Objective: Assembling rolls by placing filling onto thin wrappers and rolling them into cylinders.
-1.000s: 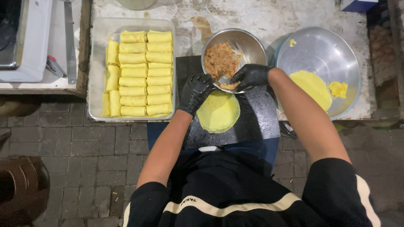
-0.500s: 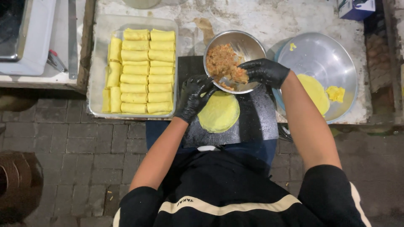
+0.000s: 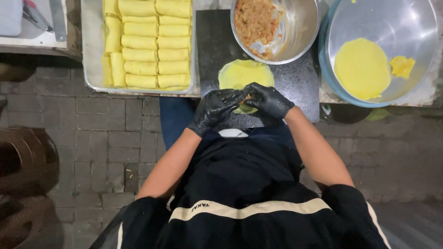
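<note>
right hand (image 3: pixel 270 100) left the filling bowl (image 3: pixel 302 27); both hands' fingers grip yellow wrapper (image 3: pixel 244 74); tray (image 3: pixel 92 69) holds rolls (image 3: pixel 147 44)

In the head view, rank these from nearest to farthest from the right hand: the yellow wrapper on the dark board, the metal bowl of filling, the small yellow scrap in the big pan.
Measured from the right hand:
1. Yellow wrapper, touching, under the fingertips.
2. Metal bowl of filling, just beyond the board.
3. Small yellow scrap, far right, inside the big pan.
</note>
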